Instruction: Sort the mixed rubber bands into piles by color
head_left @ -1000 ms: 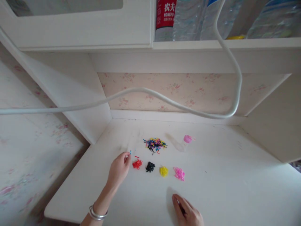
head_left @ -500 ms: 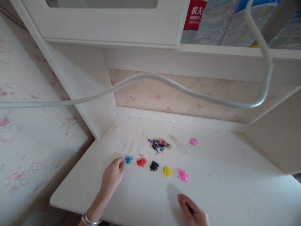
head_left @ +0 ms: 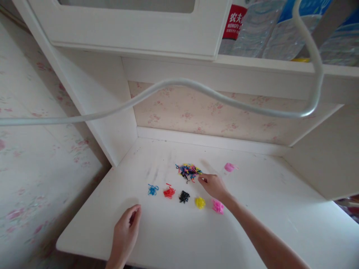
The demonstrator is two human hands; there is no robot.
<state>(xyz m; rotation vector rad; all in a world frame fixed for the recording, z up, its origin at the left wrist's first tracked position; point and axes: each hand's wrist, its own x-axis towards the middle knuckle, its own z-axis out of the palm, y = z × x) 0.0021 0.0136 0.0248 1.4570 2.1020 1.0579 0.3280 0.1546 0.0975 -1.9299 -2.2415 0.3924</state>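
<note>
My right hand (head_left: 212,184) reaches in at the right edge of a mixed heap of small coloured rubber bands (head_left: 188,171), fingertips pinched together; whatever lies between them is too small to make out. My left hand (head_left: 127,224) rests low over the table, fingers curled closed, with nothing visible in it. Between the hands runs a row of sorted piles: blue bands (head_left: 153,190), red bands (head_left: 169,192), black bands (head_left: 184,197), yellow bands (head_left: 200,203) and pink bands (head_left: 218,206). The right forearm passes just beside the pink pile.
A small clear container with a pink top (head_left: 229,167) lies right of the heap on the white table (head_left: 174,239). A thick pale cable (head_left: 182,83) crosses the view above the table. Overhead, a cupboard (head_left: 131,31) and a shelf hold large water bottles (head_left: 258,30).
My right hand has moved up and forward from the table's front to the mixed heap. My left hand has drawn back from the blue pile toward the front edge.
</note>
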